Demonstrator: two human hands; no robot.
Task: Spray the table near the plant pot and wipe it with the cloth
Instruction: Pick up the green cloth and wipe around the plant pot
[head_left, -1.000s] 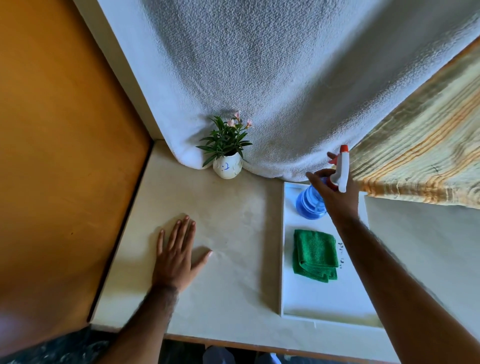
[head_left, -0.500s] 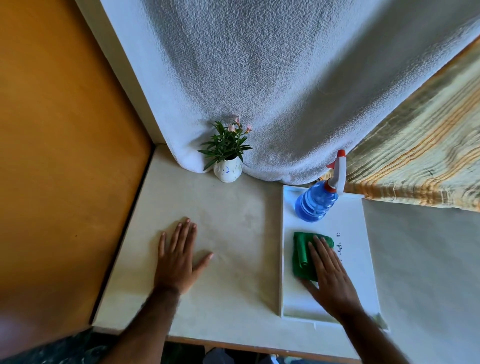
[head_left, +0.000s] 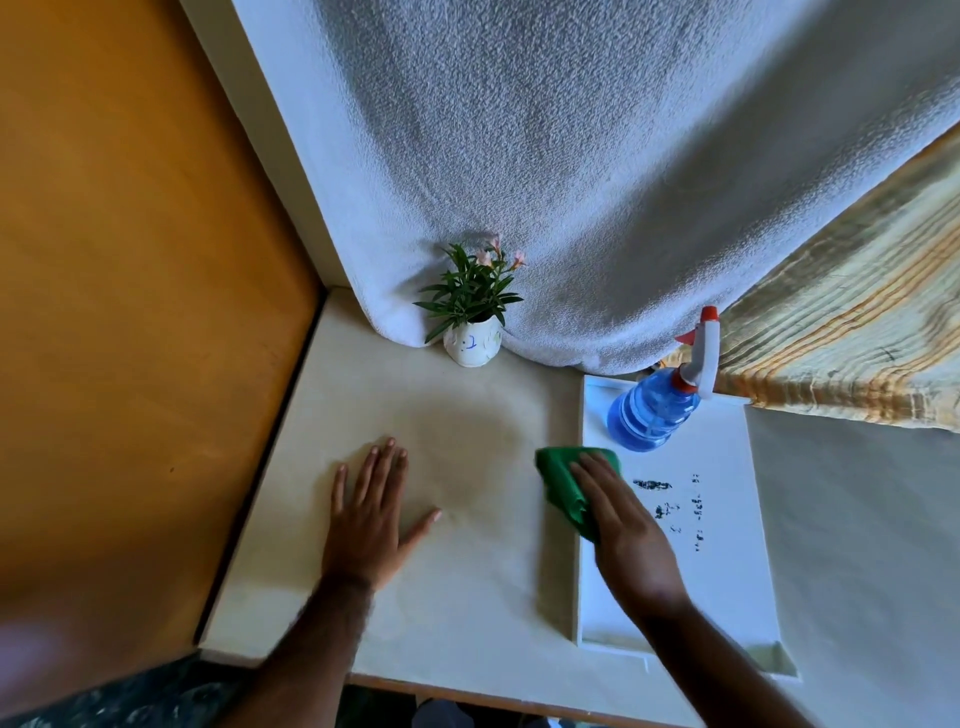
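Observation:
A small white plant pot (head_left: 471, 344) with green leaves and pink flowers stands at the back of the cream table (head_left: 467, 582). In front of it the table shows a darker damp patch (head_left: 462, 441). My right hand (head_left: 623, 530) lies on the green cloth (head_left: 558, 480) and holds it across the left rim of the white tray (head_left: 727, 571). My left hand (head_left: 371, 514) rests flat on the table, fingers spread, left of the patch. The blue spray bottle (head_left: 652, 415) with a white and red trigger stands at the tray's back.
A white towel (head_left: 597, 182) hangs behind the pot and bottle. A striped yellow fabric (head_left: 852, 338) lies at the back right. An orange wall (head_left: 130, 312) borders the table on the left. The table's front edge runs just below my forearms.
My right hand let go of the spray bottle, came down on the green cloth and has dragged it left over the tray's rim. My left hand stayed flat on the table.

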